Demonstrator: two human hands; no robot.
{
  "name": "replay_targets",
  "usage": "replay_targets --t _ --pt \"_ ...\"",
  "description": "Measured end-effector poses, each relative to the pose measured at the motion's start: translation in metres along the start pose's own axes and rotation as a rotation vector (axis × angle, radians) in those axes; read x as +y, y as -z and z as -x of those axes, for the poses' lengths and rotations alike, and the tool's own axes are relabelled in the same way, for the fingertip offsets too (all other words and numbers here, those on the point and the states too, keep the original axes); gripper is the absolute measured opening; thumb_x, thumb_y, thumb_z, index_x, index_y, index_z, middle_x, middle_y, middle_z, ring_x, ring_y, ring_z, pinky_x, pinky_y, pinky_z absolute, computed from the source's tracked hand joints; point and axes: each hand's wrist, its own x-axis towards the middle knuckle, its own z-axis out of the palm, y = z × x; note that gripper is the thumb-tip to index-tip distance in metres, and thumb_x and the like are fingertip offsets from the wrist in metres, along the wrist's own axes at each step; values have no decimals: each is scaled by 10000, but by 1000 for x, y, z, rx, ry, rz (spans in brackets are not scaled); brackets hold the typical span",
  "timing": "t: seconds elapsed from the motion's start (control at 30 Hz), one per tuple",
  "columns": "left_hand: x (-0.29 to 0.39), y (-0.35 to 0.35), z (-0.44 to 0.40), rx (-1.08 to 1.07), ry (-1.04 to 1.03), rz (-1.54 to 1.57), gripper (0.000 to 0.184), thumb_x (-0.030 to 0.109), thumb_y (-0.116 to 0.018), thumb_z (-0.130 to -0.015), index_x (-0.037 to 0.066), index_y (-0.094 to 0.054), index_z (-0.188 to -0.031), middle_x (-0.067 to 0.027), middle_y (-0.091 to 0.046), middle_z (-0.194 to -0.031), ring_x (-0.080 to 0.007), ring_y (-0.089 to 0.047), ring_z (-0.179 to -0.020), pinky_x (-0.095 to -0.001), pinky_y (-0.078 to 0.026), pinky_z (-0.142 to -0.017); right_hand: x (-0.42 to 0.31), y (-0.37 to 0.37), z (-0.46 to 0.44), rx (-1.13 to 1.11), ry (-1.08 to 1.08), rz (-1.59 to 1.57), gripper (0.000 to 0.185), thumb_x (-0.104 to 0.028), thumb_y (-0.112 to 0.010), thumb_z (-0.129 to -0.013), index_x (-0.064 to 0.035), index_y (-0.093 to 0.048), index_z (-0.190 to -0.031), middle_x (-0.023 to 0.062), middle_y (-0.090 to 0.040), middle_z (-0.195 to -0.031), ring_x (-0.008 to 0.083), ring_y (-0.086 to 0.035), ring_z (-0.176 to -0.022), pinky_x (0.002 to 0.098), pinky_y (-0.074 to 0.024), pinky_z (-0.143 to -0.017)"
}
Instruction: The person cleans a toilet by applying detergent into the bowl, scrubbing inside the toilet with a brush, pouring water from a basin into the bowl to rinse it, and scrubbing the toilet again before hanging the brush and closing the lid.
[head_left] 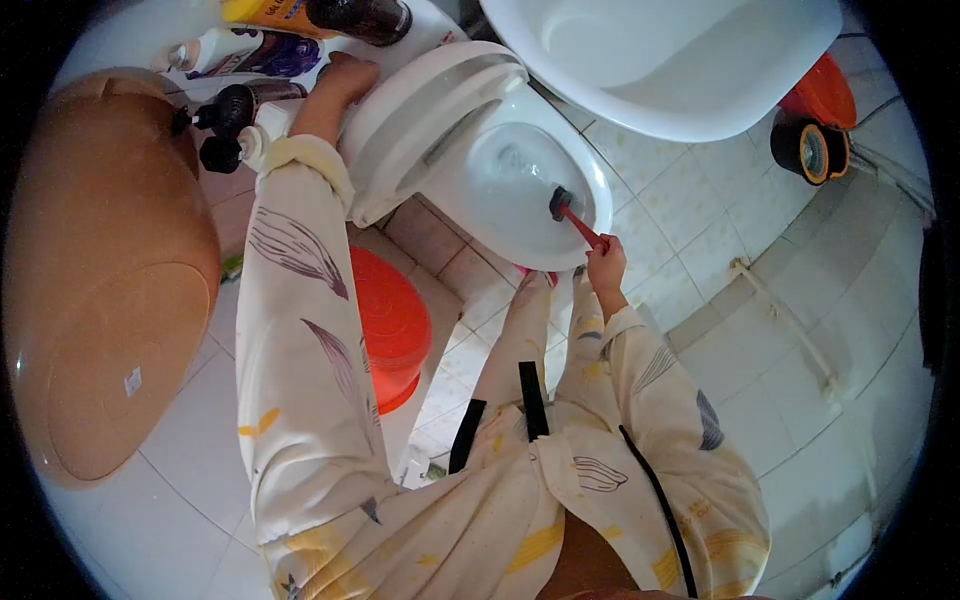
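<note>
My right hand (606, 266) is closed around the red handle of a toilet brush (580, 222). The brush's dark head is inside the toilet bowl (600, 185), against the inner wall near the front rim. Water is visible deeper in the bowl. The seat and lid (415, 130) stand raised. Stretched forward past the lid, my left hand (350, 78) is at the toilet tank (430, 25), beside a white bottle with a purple label (250, 52). Its fingers are mostly hidden, so their grip does not show.
A large white basin (660, 110) stands beyond the toilet. Pump bottles (235, 110) and a yellow bottle (275, 14) crowd the tank side. On the left is a big brown tub (110, 290); a red bucket (390, 325) sits by my left sleeve. An orange-and-black object (805, 150) lies far right.
</note>
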Motion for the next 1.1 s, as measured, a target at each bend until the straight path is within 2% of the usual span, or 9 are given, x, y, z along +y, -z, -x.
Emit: replay_targets --t 0.07,0.2,0.3,0.37,0.7,0.8,0.9,1.0,1.1 --pt "2 13 10 -77 -36 97 765 312 -460 -697 -198 -207 -1208 -306 -509 -1090 -368 -521 -1025 -367 -402 -890 -1 3 3 59 67 10 180 4 -453 -787 51 -533 -941 150 -606 -782 204 -608 -584 298 -486 -527" --pt "18 33 14 -258 115 202 775 314 -455 -697 -212 -199 -1206 -312 -490 -1117 -357 -495 -1071 -361 -367 -929 -7 13 6 23 -65 14 170 -10 -472 -770 43 -551 -911 153 -610 -746 224 -613 -591 321 -485 -550" --pt "-3 20 8 -187 -64 168 774 309 -456 -690 -213 -209 -1206 -319 -454 -1161 -351 -462 -1116 -357 -358 -940 -13 18 9 80 -13 147 166 -20 -497 -739 32 -565 -881 179 -611 -728 283 -614 -626 362 -483 -593" --pt "-10 12 1 -160 -101 152 784 305 -458 -687 -204 -186 -1219 -314 -439 -1181 -352 -450 -1128 -352 -356 -943 -34 24 13 82 -46 179 110 -11 -459 -742 41 -547 -782 235 -581 -747 393 -569 -710 413 -445 -652" --pt "2 28 19 -192 -87 129 823 298 -460 -684 -161 -107 -1269 -300 -397 -1238 -366 -419 -1155 -343 -356 -945 -48 31 14 -192 -246 598 251 -175 -518 -748 -30 -521 -952 214 -612 -803 402 -587 -762 473 -456 -656" --pt "-8 16 0 -154 -202 -62 814 293 -456 -689 -166 -110 -1265 -314 -398 -1228 -373 -426 -1145 -349 -358 -944 -43 32 12 -294 -137 593 256 -221 -512 -768 -54 -522 -962 194 -617 -824 383 -595 -769 472 -462 -641" --pt "-2 20 10 -153 -174 92 812 297 -451 -694 -165 -107 -1267 -320 -391 -1229 -377 -429 -1140 -353 -349 -951 -37 25 12 -273 -59 666 189 -172 -461 -781 -67 -548 -912 172 -611 -766 330 -604 -739 433 -467 -610" --pt "-35 -37 -64 55 -179 -32 822 308 -448 -695 -167 -102 -1270 -326 -391 -1226 -384 -431 -1136 -360 -346 -953 -23 19 9 -253 -69 726 199 -179 -478 -774 -111 -574 -934 154 -606 -761 328 -601 -716 432 -467 -605" --pt "-12 0 -15 -102 -123 52 820 320 -432 -712 -158 -85 -1280 -343 -366 -1233 -398 -430 -1129 -373 -342 -954 -25 18 7 -251 -17 778 265 -214 -515 -775 -130 -534 -1025 155 -615 -789 344 -601 -720 450 -474 -611"
